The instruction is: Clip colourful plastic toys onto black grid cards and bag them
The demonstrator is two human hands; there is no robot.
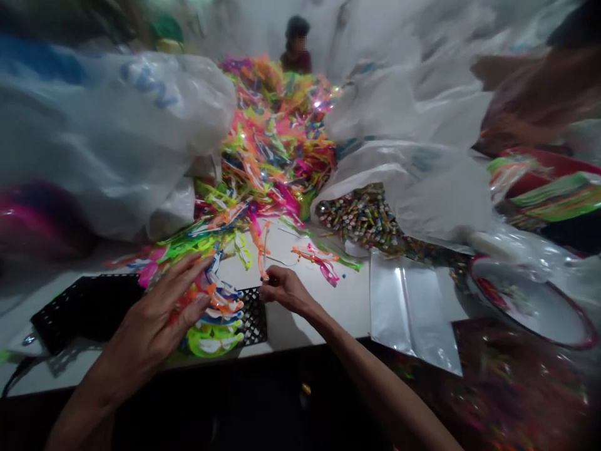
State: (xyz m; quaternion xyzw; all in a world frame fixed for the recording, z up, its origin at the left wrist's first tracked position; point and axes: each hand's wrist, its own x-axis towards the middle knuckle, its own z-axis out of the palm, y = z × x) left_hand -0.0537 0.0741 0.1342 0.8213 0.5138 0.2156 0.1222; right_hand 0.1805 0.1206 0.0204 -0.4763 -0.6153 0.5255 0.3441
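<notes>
My right hand is closed in a pinch on the lower end of a thin orange plastic piece, which stands up from the fingers above the white table. My left hand lies with fingers stretched over a row of neon plastic pieces with white parts, touching or just above them; the palm hides some. These pieces overlap in orange, blue and yellow-green on a black perforated basket. To the right of my right hand, a loose orange and pink piece lies on the table.
A large heap of neon pieces rises at the back between white plastic bags. An open bag spills small multicoloured parts. Clear plastic sleeves overhang the front edge near a white bowl. A person is behind the heap.
</notes>
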